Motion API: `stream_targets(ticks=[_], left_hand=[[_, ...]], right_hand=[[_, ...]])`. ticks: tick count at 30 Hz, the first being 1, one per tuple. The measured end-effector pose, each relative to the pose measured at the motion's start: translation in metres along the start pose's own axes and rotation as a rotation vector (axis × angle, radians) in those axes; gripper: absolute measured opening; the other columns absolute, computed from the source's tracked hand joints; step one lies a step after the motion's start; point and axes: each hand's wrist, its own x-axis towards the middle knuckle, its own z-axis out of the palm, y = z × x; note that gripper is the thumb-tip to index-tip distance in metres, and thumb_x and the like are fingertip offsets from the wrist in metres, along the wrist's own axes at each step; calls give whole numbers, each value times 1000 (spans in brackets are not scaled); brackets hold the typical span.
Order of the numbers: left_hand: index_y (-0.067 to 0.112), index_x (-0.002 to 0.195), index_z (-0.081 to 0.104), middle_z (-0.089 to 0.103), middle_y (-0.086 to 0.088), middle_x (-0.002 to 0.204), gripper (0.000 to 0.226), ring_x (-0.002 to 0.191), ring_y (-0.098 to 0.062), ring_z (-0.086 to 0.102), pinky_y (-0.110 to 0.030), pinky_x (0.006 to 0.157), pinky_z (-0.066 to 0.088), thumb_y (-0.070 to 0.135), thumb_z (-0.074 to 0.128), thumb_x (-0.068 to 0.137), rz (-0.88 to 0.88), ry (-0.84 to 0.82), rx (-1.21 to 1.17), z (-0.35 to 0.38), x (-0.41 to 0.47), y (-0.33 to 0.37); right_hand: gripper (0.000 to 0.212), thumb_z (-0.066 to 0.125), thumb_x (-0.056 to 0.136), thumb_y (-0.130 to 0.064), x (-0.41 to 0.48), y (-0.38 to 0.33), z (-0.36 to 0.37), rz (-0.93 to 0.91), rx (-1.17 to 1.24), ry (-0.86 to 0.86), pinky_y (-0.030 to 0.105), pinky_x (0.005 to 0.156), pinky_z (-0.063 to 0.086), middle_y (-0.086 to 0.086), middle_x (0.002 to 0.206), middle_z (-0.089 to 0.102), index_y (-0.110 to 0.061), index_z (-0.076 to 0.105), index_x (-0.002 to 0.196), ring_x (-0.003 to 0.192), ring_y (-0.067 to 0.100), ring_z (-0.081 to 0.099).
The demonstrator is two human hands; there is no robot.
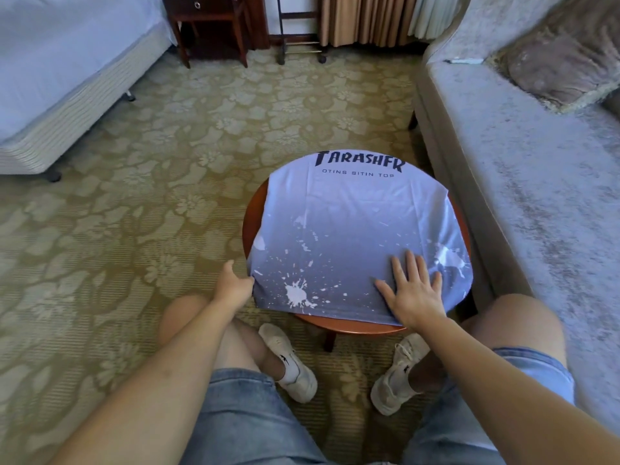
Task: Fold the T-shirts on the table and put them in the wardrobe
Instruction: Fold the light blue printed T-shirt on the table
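Observation:
A pale blue T-shirt (pixel 349 223) with white paint splashes and dark lettering lies spread over a small round wooden table (pixel 250 213), its sides folded in. My left hand (pixel 233 285) pinches the shirt's near left edge at the table's side. Flat on the shirt's near right part lies my right hand (pixel 414 292), fingers straight and spread. No wardrobe is in view.
A grey sofa (pixel 523 182) with a cushion (pixel 560 65) runs along the right. At the far left stands a bed (pixel 60 82), and a dark wooden nightstand (pixel 208 21) at the back. My knees and white shoes are under the table's near edge. Patterned carpet covers the floor.

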Motion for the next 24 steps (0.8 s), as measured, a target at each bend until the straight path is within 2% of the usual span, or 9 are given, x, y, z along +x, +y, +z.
stream_targets(ticks=[5, 8, 12, 14, 16, 18, 20, 22, 24], left_hand=[[12, 103, 58, 63, -9, 108, 18, 97, -26, 59, -33, 80, 45, 26, 62, 92, 33, -21, -4, 3, -13, 2], [14, 74, 50, 60, -6, 83, 23, 81, -25, 56, -32, 69, 39, 21, 65, 90, 72, -45, 24, 4, -16, -2], [14, 103, 53, 63, -9, 103, 19, 94, -28, 61, -35, 80, 48, 13, 66, 89, 157, -48, 133, 2, -27, 0], [13, 139, 40, 56, -11, 132, 52, 110, -30, 59, -36, 88, 49, 11, 62, 92, 230, -68, 250, 1, -33, 0], [26, 156, 13, 53, -12, 137, 76, 104, -28, 60, -32, 80, 48, 9, 56, 95, 318, -109, 394, 0, -43, 0], [38, 155, 3, 62, -14, 114, 81, 83, -26, 60, -34, 68, 49, 10, 51, 96, 379, -174, 628, -2, -52, -1], [37, 155, 6, 59, -14, 124, 79, 100, -29, 60, -38, 81, 52, 11, 49, 95, 399, -214, 879, -1, -60, 0], [26, 153, 20, 55, -12, 128, 72, 107, -29, 58, -37, 84, 52, 10, 51, 91, 399, -249, 1059, 1, -73, 8], [8, 133, 47, 62, -11, 110, 46, 89, -26, 63, -35, 74, 53, 6, 53, 87, 359, -309, 1197, 1, -87, 23]], right_hand=[[79, 7, 90, -71, -2, 2, -1, -4, -11, -2, 56, 119, -1, 2, 164, -8, -27, 3, 156, 150, 23, -11], [84, 1, 85, -73, -6, 5, -1, 1, -15, -3, 56, 118, -2, 2, 163, -9, -27, 2, 156, 150, 23, -12], [100, -16, 71, -77, -16, 9, -4, -1, -30, 3, 56, 118, 0, 2, 163, -9, -27, 1, 156, 150, 24, -11], [116, -31, 59, -82, -22, 11, -3, 5, -41, 4, 56, 118, 2, 2, 163, -9, -26, 0, 156, 150, 24, -10], [121, -36, 55, -82, -28, 14, -2, 7, -55, -3, 55, 118, 5, 3, 163, -9, -26, 0, 156, 150, 25, -9], [102, -18, 72, -80, -35, 16, -4, 8, -52, -24, 55, 118, 7, 4, 163, -10, -25, -1, 156, 150, 26, -9], [83, 7, 89, -73, -45, 17, -6, 1, -68, -64, 55, 118, 8, 5, 163, -8, -23, 1, 156, 149, 28, -6], [79, 20, 94, -69, -55, 14, -10, -24, -125, -78, 57, 117, 10, 9, 162, 3, -20, 10, 155, 148, 32, 5], [75, 29, 92, -69, -60, 7, -18, -30, -209, -76, 61, 115, 12, 14, 153, 26, -19, 29, 148, 141, 35, 25]])
